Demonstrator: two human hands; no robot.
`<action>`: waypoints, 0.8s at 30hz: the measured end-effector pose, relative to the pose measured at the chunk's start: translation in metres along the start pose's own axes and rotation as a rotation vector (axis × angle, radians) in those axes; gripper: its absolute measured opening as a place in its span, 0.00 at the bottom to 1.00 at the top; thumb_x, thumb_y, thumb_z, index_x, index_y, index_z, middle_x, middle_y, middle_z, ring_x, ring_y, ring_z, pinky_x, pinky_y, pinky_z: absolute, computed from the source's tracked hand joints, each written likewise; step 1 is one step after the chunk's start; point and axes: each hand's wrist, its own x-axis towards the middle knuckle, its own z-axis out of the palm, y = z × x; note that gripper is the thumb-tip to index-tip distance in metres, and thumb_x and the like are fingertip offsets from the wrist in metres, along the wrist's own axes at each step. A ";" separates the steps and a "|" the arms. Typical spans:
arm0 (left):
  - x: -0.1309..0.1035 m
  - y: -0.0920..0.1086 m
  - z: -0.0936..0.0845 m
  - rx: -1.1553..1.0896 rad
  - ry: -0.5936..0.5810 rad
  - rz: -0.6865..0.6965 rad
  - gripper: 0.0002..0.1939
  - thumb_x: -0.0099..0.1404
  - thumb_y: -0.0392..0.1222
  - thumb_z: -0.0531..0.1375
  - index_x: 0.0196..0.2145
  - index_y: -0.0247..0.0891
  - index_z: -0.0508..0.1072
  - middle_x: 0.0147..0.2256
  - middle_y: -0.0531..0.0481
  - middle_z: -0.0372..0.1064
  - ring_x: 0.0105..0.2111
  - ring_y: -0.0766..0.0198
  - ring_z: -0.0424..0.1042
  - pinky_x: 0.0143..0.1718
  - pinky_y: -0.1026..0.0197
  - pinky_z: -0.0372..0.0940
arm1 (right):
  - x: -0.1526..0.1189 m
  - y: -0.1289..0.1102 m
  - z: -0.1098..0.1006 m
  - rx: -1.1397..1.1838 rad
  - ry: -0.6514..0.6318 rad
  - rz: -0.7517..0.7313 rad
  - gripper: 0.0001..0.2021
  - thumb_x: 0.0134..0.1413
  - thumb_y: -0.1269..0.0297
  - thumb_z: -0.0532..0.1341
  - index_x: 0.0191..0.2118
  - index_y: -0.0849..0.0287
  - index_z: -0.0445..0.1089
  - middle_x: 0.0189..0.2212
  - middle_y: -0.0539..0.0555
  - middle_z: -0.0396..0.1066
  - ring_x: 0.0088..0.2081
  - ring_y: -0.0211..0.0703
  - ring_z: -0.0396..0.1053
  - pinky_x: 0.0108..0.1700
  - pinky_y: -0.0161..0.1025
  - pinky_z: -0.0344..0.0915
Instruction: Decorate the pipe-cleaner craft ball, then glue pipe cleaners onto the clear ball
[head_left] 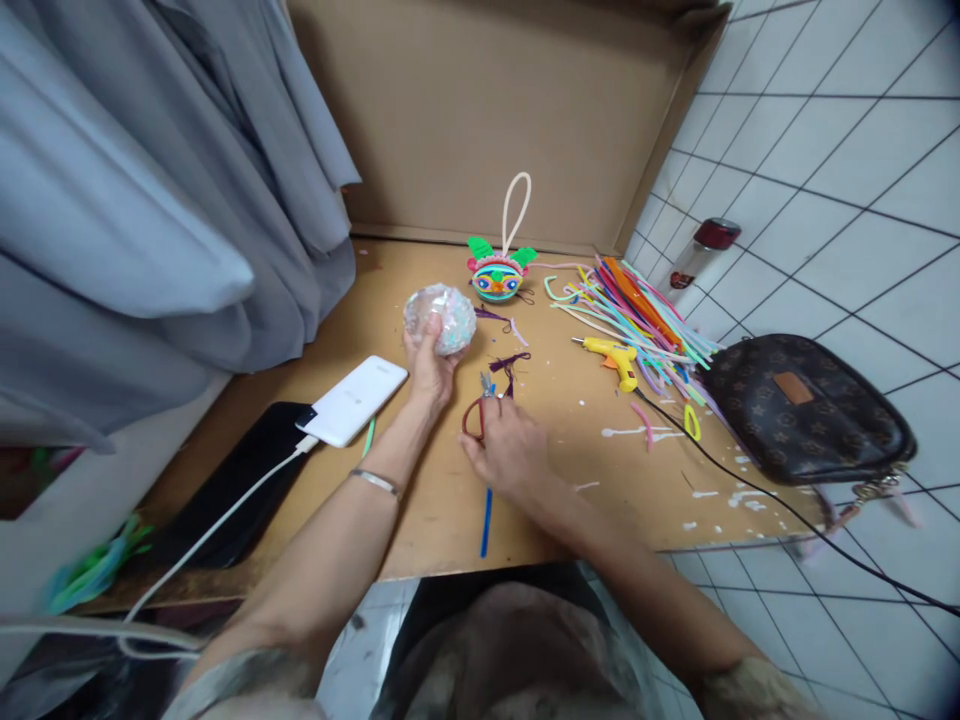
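My left hand [431, 375] is closed around a round, see-through ball [442, 318] with a shiny, whitish glittery filling or wrapping, held up above the table. The thumb presses on its near side. Low over the tabletop, my right hand [514, 450] has its fingers curled on a pair of scissors [472, 420] with red handles, blades pointing away from me; the palm side is hidden. A blue strip [486, 525] lies under and in front of this hand. Dark purple tassels [510, 360] are just beyond it. Behind the ball sits a colourful lion-faced ornament [499, 278] with a white loop.
A yellow glue gun [616, 360] with a black cord lies right of centre, beside a heap of coloured pipe cleaners [645, 310]. A brown patterned bag [810, 410] is at the right. On the left are a white power bank [360, 400], its cable and a black flat object [232, 490].
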 end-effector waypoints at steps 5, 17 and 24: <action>-0.004 0.000 0.003 -0.006 0.009 -0.016 0.33 0.46 0.58 0.74 0.49 0.53 0.72 0.57 0.50 0.71 0.55 0.52 0.72 0.40 0.58 0.74 | 0.024 0.016 -0.005 -0.018 -0.065 0.057 0.16 0.67 0.66 0.52 0.56 0.65 0.66 0.53 0.71 0.72 0.53 0.56 0.74 0.50 0.46 0.71; -0.005 0.001 0.003 -0.005 0.039 0.005 0.31 0.47 0.57 0.73 0.47 0.52 0.70 0.52 0.51 0.73 0.52 0.55 0.74 0.42 0.59 0.74 | 0.037 0.024 -0.010 0.054 -0.073 0.049 0.15 0.60 0.70 0.58 0.52 0.60 0.71 0.48 0.64 0.78 0.48 0.52 0.77 0.44 0.40 0.68; -0.002 0.004 0.001 -0.038 0.049 0.025 0.34 0.46 0.58 0.74 0.48 0.50 0.70 0.58 0.48 0.70 0.54 0.52 0.73 0.42 0.56 0.75 | 0.032 0.084 -0.029 0.280 0.138 0.123 0.15 0.55 0.70 0.58 0.46 0.54 0.76 0.33 0.51 0.78 0.36 0.43 0.75 0.36 0.35 0.60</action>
